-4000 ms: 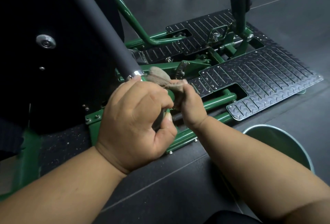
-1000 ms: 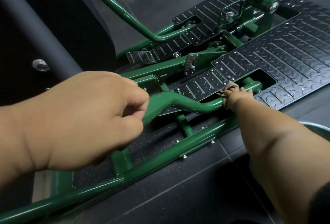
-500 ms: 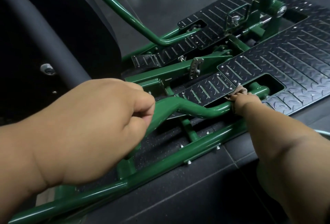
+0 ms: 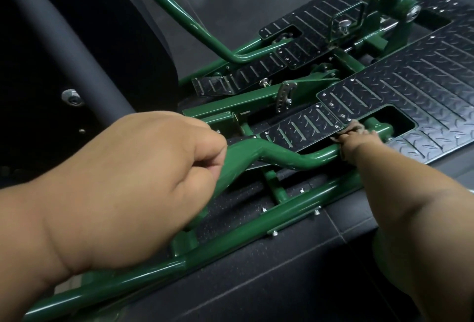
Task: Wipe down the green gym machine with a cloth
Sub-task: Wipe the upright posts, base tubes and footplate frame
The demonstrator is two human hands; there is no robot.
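The left hand is wrapped tight around the near end of the bent green bar, fingers curled over the top of it and clenched on the tube. Follow that bar away from the hand and there is the right hand, reaching out at the bar's far end, just under the edge of the black tread plate. The cloth, a small brownish wad, is bunched in that hand and pressed against the bar right where the plate's cut-out begins; the right fingers are closed around the cloth, though most of them are hidden behind the knuckles. Nearer the camera than the bent bar, a long straight green rail of the gym machine runs along the dark floor. On the left hand's side of the bar, a thick black padded tube rises in front of a black panel with a silver bolt.
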